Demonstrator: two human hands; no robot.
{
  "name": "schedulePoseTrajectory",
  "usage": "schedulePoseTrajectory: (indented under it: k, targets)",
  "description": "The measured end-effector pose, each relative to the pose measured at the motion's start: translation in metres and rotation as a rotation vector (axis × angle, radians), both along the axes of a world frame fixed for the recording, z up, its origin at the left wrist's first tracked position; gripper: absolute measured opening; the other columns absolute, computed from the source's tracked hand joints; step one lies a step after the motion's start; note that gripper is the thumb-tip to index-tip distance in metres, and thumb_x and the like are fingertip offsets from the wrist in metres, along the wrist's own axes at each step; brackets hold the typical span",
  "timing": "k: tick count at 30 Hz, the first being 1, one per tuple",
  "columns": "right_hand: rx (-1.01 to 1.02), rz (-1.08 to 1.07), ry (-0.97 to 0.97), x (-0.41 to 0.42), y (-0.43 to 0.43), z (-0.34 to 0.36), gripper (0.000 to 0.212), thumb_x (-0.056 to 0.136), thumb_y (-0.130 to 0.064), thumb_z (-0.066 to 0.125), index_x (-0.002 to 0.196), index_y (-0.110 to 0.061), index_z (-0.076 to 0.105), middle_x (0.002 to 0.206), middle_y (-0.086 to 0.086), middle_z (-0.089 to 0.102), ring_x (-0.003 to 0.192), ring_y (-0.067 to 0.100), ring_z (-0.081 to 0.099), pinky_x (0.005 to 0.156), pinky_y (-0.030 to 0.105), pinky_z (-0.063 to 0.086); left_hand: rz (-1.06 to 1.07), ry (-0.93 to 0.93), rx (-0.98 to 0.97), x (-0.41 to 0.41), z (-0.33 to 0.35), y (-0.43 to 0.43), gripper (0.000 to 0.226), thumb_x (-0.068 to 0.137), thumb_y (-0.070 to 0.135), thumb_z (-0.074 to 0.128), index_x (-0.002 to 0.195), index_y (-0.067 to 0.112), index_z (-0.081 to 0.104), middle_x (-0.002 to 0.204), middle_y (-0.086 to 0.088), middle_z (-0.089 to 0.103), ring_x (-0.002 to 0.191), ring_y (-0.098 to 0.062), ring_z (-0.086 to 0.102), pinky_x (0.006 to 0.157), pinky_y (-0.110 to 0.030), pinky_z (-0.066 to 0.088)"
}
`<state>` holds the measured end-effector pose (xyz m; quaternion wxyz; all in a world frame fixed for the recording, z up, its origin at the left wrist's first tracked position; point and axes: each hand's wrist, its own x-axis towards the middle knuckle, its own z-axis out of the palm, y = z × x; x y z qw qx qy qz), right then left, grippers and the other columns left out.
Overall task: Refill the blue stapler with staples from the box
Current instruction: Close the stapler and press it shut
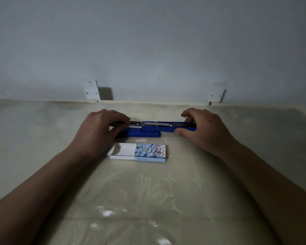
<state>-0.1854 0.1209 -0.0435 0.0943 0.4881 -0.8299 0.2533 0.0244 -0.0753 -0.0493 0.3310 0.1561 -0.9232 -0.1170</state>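
Beyond the slid-open staple box (140,152), your right hand (203,128) grips the lid (180,128) of the blue stapler (148,131) flat so your left hand (101,129), fingers curled on the rail (136,123), can perhaps seat staples.

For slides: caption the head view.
The left hand and right hand hold the opened blue stapler behind the open staple box.

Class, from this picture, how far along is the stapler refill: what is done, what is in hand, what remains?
Done: the blue stapler lies swung open, metal channel exposed; the staple box has its tray slid out. In hand: the left hand grips the channel end, the right hand holds the lid end. Left: closing the stapler; whether staples are loaded cannot be told.
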Motion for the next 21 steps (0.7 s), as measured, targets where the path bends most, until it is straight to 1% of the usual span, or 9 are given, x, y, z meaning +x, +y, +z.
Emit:
schedulePoseTrajectory:
  k: [2,4,6,8,12,15,18,20,21]
  targets:
    - [0.010,-0.030,-0.025,-0.0048,0.0039,-0.0018,0.048,0.073,-0.056,0.067,0.107,-0.024,0.061,0.092,-0.008,0.061,0.087,0.015,0.055,0.078,0.035,0.047,0.003,0.005,0.016,-0.0005,0.0002,0.0001,0.023,0.081,0.005,0.075,0.097,0.022,0.077,0.092,0.018,0.069,0.083,-0.003,0.060,0.077,0.001,0.036]
    - [0.012,-0.049,-0.059,-0.0084,0.0069,-0.0016,0.045,0.069,-0.060,0.067,0.094,-0.023,0.061,0.085,-0.009,0.057,0.083,0.016,0.054,0.074,0.035,0.045,0.014,0.016,0.034,0.0005,0.0007,0.0008,0.025,0.080,0.003,0.074,0.096,0.022,0.077,0.090,0.024,0.064,0.086,-0.001,0.059,0.078,0.006,0.033]
    - [0.020,-0.075,-0.084,-0.0109,0.0096,-0.0005,0.044,0.067,-0.061,0.069,0.086,-0.022,0.060,0.081,-0.007,0.057,0.079,0.017,0.055,0.074,0.036,0.044,0.011,0.024,0.049,0.0012,0.0010,0.0023,0.027,0.080,0.002,0.074,0.096,0.022,0.077,0.091,0.029,0.062,0.087,-0.001,0.060,0.079,0.005,0.034]
    - [0.001,-0.109,-0.120,-0.0114,0.0100,0.0008,0.046,0.065,-0.061,0.073,0.082,-0.020,0.061,0.081,-0.003,0.059,0.080,0.020,0.056,0.076,0.038,0.046,0.012,0.023,0.062,0.0021,0.0010,0.0030,0.028,0.081,0.001,0.073,0.097,0.023,0.077,0.092,0.025,0.065,0.087,-0.001,0.061,0.080,0.003,0.037]
    - [-0.044,-0.145,-0.269,-0.0088,0.0086,0.0009,0.048,0.063,-0.056,0.079,0.083,-0.016,0.061,0.084,0.001,0.063,0.082,0.021,0.058,0.073,0.036,0.045,0.032,0.011,0.118,0.0042,0.0025,0.0044,0.028,0.082,0.002,0.072,0.098,0.025,0.078,0.096,0.015,0.071,0.084,-0.001,0.064,0.080,0.004,0.037]
    - [-0.060,-0.144,-0.297,-0.0081,0.0096,0.0000,0.049,0.063,-0.055,0.080,0.085,-0.015,0.060,0.082,-0.001,0.063,0.081,0.021,0.058,0.073,0.037,0.046,0.039,-0.007,0.140,0.0061,0.0055,0.0061,0.027,0.084,0.002,0.070,0.100,0.022,0.078,0.102,0.008,0.075,0.085,-0.006,0.066,0.080,0.005,0.036]
    - [-0.101,-0.137,-0.300,-0.0078,0.0095,-0.0009,0.050,0.062,-0.054,0.081,0.085,-0.014,0.059,0.080,-0.001,0.063,0.078,0.020,0.058,0.070,0.037,0.047,0.036,-0.024,0.138,0.0071,0.0081,0.0071,0.027,0.084,0.001,0.069,0.102,0.020,0.078,0.105,0.004,0.075,0.092,-0.008,0.066,0.082,0.006,0.035]
    - [-0.151,-0.126,-0.309,-0.0081,0.0094,-0.0013,0.050,0.061,-0.052,0.082,0.084,-0.016,0.058,0.078,-0.003,0.062,0.074,0.017,0.058,0.065,0.033,0.046,0.037,-0.032,0.150,0.0075,0.0087,0.0065,0.029,0.084,-0.001,0.069,0.103,0.020,0.078,0.107,0.003,0.074,0.094,-0.008,0.066,0.083,0.006,0.034]
    - [-0.181,-0.118,-0.313,-0.0084,0.0094,-0.0011,0.050,0.060,-0.052,0.083,0.084,-0.017,0.057,0.078,-0.005,0.061,0.072,0.013,0.057,0.062,0.028,0.046,0.037,-0.035,0.154,0.0076,0.0088,0.0062,0.029,0.084,-0.001,0.069,0.103,0.020,0.078,0.107,0.003,0.074,0.094,-0.008,0.066,0.083,0.006,0.034]
